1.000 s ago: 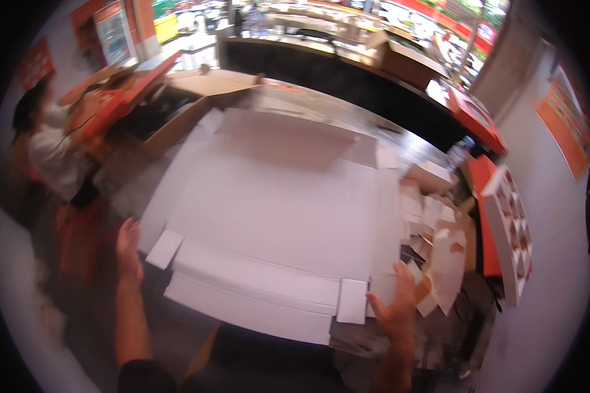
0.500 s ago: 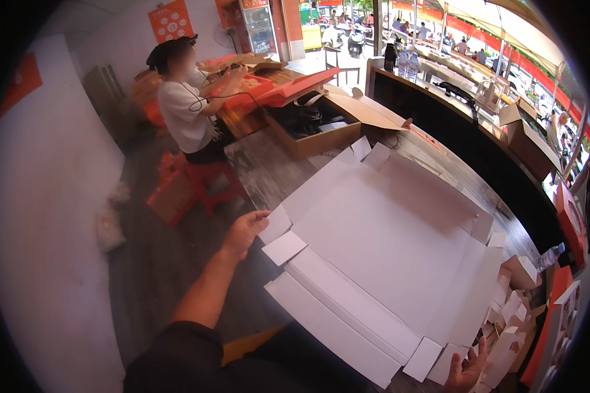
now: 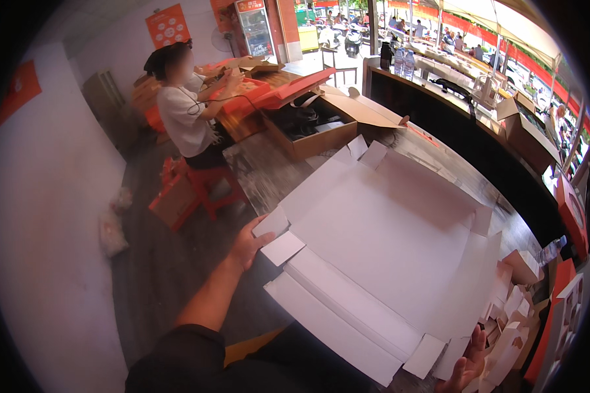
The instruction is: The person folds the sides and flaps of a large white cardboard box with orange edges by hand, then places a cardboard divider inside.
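Observation:
A large white cardboard box blank (image 3: pixel 387 229) lies partly folded in front of me, with creased strips and tabs along its near edge. Its far wall leans up, and the right side panel tilts upward. At the left corner my left hand (image 3: pixel 246 245) is closed on a small end flap (image 3: pixel 271 224), thumb on the near side and the other fingers hidden behind it. Beside the near right corner, my right hand (image 3: pixel 467 364) rests against the outside of another flap (image 3: pixel 451 357), its fingers stretched out and partly overlapped by the cardboard.
An open brown carton (image 3: pixel 321 141) holding black items stands beyond the blank. A person (image 3: pixel 183 108) works at red boxes (image 3: pixel 249 92) on the far left table, near a red stool (image 3: pixel 213 190). Folded cardboard pieces (image 3: pixel 514 308) and a plastic bottle (image 3: pixel 552 250) crowd the right side.
My left hand has shifted its hold, its fingers passing behind the flap, which now tilts up. My right hand has moved slightly up against the right corner flap, which has risen.

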Action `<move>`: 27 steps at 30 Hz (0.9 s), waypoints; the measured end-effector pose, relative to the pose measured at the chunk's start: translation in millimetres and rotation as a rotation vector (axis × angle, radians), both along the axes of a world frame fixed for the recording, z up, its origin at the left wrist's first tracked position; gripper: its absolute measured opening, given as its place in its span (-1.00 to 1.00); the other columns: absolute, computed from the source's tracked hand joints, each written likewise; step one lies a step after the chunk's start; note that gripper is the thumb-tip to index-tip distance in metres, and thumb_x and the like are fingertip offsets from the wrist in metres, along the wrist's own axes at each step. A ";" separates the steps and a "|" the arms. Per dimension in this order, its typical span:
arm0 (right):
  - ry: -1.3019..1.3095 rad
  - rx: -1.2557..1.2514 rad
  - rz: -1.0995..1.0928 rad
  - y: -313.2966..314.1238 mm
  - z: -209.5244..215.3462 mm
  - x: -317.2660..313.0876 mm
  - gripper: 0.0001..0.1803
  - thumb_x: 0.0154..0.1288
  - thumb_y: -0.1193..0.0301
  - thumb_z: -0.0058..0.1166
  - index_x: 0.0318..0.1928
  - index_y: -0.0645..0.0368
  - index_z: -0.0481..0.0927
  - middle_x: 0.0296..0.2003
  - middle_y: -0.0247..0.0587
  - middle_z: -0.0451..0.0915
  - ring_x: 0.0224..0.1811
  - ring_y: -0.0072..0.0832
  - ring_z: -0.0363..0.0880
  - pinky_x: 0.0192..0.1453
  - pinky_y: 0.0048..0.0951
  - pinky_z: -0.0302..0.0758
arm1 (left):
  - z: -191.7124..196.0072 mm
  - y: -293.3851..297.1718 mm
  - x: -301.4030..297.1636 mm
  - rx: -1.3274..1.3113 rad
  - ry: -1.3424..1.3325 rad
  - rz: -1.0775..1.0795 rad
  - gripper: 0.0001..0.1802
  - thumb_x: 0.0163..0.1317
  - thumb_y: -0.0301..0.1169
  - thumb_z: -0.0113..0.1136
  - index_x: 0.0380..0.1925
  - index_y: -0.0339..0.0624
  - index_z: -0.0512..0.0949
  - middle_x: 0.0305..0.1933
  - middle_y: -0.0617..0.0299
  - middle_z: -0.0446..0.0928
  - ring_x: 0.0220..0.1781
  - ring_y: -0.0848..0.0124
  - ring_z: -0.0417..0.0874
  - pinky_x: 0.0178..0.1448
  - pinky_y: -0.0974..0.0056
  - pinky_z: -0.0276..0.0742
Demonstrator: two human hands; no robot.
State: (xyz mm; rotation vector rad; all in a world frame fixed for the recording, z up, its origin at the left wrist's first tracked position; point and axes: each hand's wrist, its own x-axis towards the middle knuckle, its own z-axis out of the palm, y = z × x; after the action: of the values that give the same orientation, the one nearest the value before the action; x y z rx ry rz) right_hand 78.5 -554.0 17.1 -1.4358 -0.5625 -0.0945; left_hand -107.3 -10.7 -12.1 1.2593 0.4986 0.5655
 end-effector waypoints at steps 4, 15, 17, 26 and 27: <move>-0.006 0.106 0.105 4.4 -8.9 -2.2 -0.01 0.44 0.03 0.26 0.61 0.35 0.11 0.62 0.12 0.14 0.61 0.00 0.19 0.60 0.02 0.22 | 0.4 -17.7 0.9 0.124 -0.039 0.010 -0.20 0.25 -0.50 0.49 0.48 -0.29 0.37 0.34 0.18 0.57 0.36 0.36 0.57 0.50 0.20 0.44; -0.071 -0.063 0.037 10.6 -18.9 -14.1 0.33 0.30 -0.35 0.24 0.65 0.41 -0.05 0.70 0.08 -0.10 0.73 -0.08 -0.05 0.72 -0.06 -0.03 | -32.9 -22.2 -2.3 0.315 -0.029 0.183 -0.37 0.31 -0.64 0.27 0.42 -0.24 0.46 0.27 0.21 0.62 0.30 0.40 0.62 0.45 0.23 0.48; -0.023 -0.137 -0.019 9.7 -18.6 -16.6 0.37 0.24 -0.35 0.31 0.66 0.39 -0.06 0.69 0.14 -0.12 0.73 -0.05 -0.07 0.73 -0.01 -0.06 | -27.8 -22.2 1.2 0.276 -0.005 0.173 -0.39 0.32 -0.66 0.21 0.40 -0.25 0.47 0.29 0.21 0.61 0.31 0.39 0.61 0.46 0.22 0.47; -0.026 -0.330 -0.058 18.2 -24.2 -20.3 0.15 0.38 -0.13 0.26 0.64 0.36 0.00 0.65 0.10 0.03 0.70 -0.08 0.03 0.71 -0.05 0.00 | -33.8 -7.1 -10.7 0.333 0.020 0.072 -0.37 0.41 -0.69 0.16 0.48 -0.24 0.41 0.37 0.16 0.57 0.36 0.41 0.58 0.47 0.28 0.45; -0.052 -0.331 -0.057 17.9 -24.2 -19.7 0.11 0.43 -0.12 0.20 0.65 0.35 -0.01 0.65 0.09 0.05 0.69 -0.09 0.07 0.69 -0.06 0.05 | -28.6 -9.7 -8.1 0.376 0.022 0.028 -0.37 0.40 -0.71 0.15 0.48 -0.26 0.41 0.40 0.17 0.54 0.41 0.43 0.53 0.50 0.30 0.40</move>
State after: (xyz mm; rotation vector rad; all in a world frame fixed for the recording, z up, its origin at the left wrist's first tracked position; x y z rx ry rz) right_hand 58.8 -536.1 -7.1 -1.7759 -0.5993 -0.0863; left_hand -115.4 -20.3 -40.7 1.6189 0.4409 0.6907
